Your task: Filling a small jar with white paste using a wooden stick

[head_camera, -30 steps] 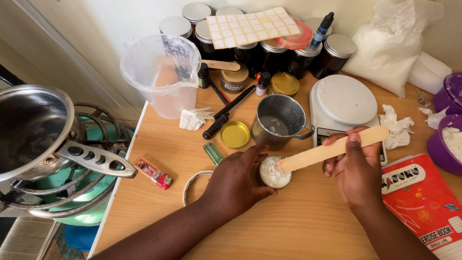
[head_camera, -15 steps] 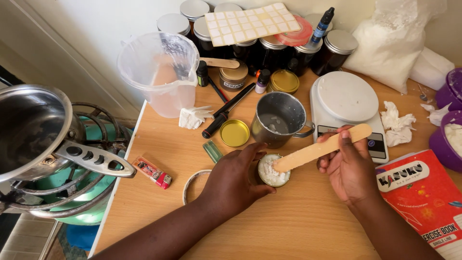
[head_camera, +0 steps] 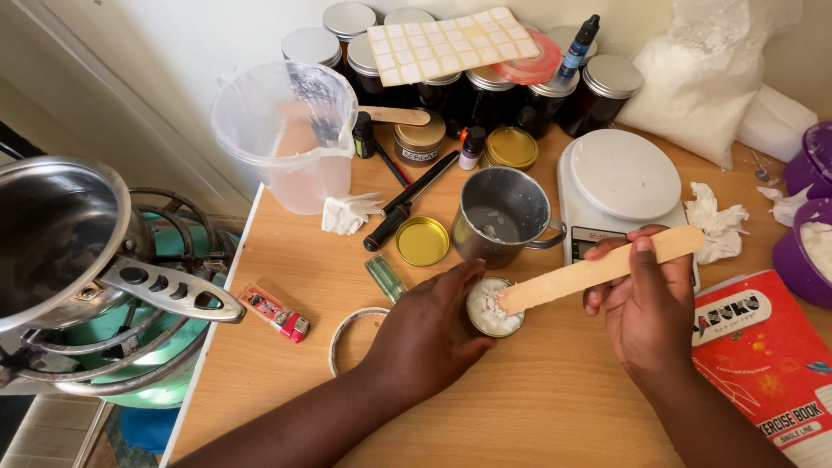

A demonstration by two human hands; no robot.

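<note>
My left hand (head_camera: 426, 331) wraps around a small round tin (head_camera: 490, 310) of white flaky wax on the wooden table (head_camera: 555, 399). In my right hand (head_camera: 643, 303) is a flat wooden stick (head_camera: 598, 269), its lower tip resting in the white stuff inside the tin. Just behind the tin stands a metal mug (head_camera: 503, 216) with white residue at its bottom. A white kitchen scale (head_camera: 622, 186) sits behind my right hand.
A clear plastic jug (head_camera: 290, 130), a gold lid (head_camera: 422, 240), a black pen (head_camera: 409, 201), a red lighter (head_camera: 276, 313) and a round lid (head_camera: 355, 338) lie left. Dark jars (head_camera: 485, 82) line the back. A red exercise book (head_camera: 767, 364) lies right; a metal pot (head_camera: 61, 234) sits on a burner.
My right hand has shifted slightly left and lowered the stick's tip into the tin. My left hand has stayed around the tin.
</note>
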